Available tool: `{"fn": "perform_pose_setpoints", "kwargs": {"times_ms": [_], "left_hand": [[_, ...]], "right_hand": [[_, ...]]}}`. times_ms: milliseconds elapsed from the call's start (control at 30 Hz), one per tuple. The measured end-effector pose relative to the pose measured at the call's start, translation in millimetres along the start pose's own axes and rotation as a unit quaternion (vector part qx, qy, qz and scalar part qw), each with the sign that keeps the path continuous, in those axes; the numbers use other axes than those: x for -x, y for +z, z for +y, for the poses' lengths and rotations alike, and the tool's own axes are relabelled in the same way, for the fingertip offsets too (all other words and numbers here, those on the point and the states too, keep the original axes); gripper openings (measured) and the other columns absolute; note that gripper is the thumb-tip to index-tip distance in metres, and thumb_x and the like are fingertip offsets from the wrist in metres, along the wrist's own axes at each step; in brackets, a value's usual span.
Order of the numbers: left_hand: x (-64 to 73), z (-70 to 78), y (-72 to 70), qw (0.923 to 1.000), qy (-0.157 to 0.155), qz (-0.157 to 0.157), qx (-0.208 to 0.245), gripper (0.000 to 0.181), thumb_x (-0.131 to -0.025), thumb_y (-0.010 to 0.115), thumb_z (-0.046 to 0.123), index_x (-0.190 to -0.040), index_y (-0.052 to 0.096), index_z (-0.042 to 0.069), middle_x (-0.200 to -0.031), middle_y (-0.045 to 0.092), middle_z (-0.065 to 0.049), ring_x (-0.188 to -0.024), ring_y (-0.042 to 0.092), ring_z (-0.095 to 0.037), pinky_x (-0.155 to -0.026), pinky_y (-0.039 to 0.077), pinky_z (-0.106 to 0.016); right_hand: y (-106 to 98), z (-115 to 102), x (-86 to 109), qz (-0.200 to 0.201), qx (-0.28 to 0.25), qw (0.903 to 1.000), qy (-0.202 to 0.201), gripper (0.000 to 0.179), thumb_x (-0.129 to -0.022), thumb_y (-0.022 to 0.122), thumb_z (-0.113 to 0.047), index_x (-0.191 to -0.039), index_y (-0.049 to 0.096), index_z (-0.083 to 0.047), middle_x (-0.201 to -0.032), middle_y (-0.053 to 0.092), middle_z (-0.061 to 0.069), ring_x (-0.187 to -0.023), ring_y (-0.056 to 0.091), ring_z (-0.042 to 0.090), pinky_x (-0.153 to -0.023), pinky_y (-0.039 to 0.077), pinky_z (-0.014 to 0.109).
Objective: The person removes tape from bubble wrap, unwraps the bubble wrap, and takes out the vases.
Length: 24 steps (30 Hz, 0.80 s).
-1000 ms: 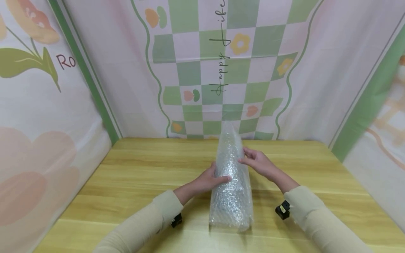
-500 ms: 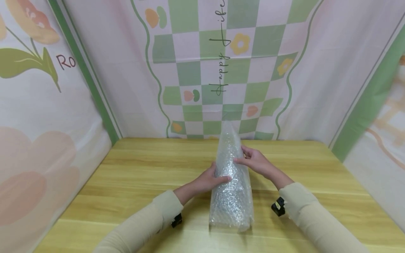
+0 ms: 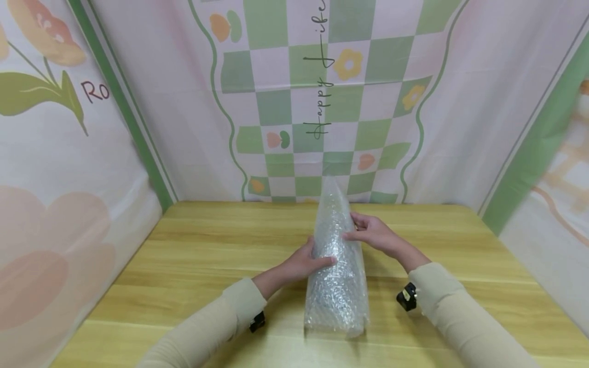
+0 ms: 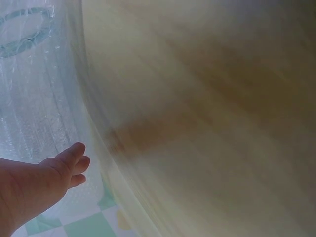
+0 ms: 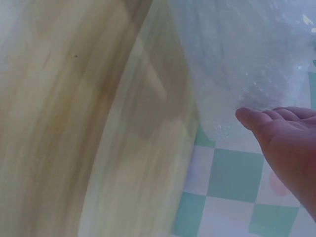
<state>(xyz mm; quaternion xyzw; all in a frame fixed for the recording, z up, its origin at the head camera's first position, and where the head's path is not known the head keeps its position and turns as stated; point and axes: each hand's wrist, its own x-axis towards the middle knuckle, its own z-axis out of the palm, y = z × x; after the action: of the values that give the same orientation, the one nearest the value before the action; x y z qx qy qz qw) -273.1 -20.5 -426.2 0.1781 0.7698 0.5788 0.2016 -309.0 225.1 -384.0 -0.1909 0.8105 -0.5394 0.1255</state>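
Note:
A clear bubble wrap bag stands upright on the table, wide at its base and narrowing to a pointed top. My left hand holds its left side, thumb across the front and the other fingers round the edge, partly hidden. Higher up on the right side, my right hand pinches the wrap between a thumb on the front and fingers at the edge. Through the plastic in the left wrist view, a teal ring shows; what it belongs to is unclear. The right wrist view shows the bag's upper part.
A wood-grain table spreads out on both sides of the bag. Behind it hangs a green-and-white checked cloth, with printed cloth at the left and right too. A small black device is fixed under the right cuff.
My right hand has shifted slightly left, its thumb reaching farther onto the front of the bubble wrap bag. The left hand and the bag stay in place.

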Motion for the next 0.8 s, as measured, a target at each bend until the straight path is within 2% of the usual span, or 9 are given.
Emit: {"fn": "perform_pose_setpoints", "kwargs": {"times_ms": [167, 300, 467, 800], "left_hand": [[0.7, -0.4, 0.2, 1.0000, -0.001, 0.003, -0.005, 0.103, -0.092, 0.069, 0.045, -0.160, 0.003, 0.005, -0.151, 0.037, -0.023, -0.126, 0.051, -0.035, -0.102, 0.045, -0.047], [1.2, -0.3, 1.1, 1.0000, -0.002, 0.006, -0.007, 0.101, -0.093, 0.070, 0.043, -0.160, 0.004, 0.005, -0.151, 0.036, -0.023, -0.127, 0.049, -0.035, -0.103, 0.045, -0.047], [1.7, 0.4, 1.9, 0.9998, -0.008, 0.009, -0.012, 0.101, -0.093, 0.069, 0.043, -0.160, 0.003, 0.005, -0.154, 0.032, -0.023, -0.132, 0.044, -0.037, -0.105, 0.041, -0.048], [-0.8, -2.2, 1.4, 0.9996, -0.010, 0.006, -0.025, 0.107, -0.092, 0.067, 0.050, -0.159, -0.001, 0.002, -0.158, 0.023, -0.025, -0.138, 0.035, -0.040, -0.109, 0.036, -0.052]], "right_hand": [[-3.4, -0.7, -2.0, -0.014, -0.004, 0.9999, -0.008, 0.082, -0.093, 0.071, -0.013, -0.153, 0.020, 0.009, -0.147, 0.039, 0.031, -0.133, 0.042, 0.044, -0.104, 0.042, 0.044], [-4.3, -2.2, -2.9, -0.017, 0.007, 0.9998, -0.009, 0.080, -0.092, 0.069, -0.010, -0.153, 0.021, 0.010, -0.149, 0.037, 0.031, -0.134, 0.040, 0.044, -0.105, 0.040, 0.044], [-3.3, -4.0, -3.7, -0.007, 0.017, 0.9998, 0.001, 0.078, -0.091, 0.067, -0.008, -0.152, 0.022, 0.011, -0.150, 0.035, 0.030, -0.135, 0.039, 0.043, -0.107, 0.038, 0.045], [-1.5, -9.2, -3.3, 0.007, 0.052, 0.9986, 0.005, 0.075, -0.091, 0.065, -0.007, -0.149, 0.023, 0.015, -0.148, 0.035, 0.033, -0.133, 0.041, 0.045, -0.105, 0.040, 0.046]]}}
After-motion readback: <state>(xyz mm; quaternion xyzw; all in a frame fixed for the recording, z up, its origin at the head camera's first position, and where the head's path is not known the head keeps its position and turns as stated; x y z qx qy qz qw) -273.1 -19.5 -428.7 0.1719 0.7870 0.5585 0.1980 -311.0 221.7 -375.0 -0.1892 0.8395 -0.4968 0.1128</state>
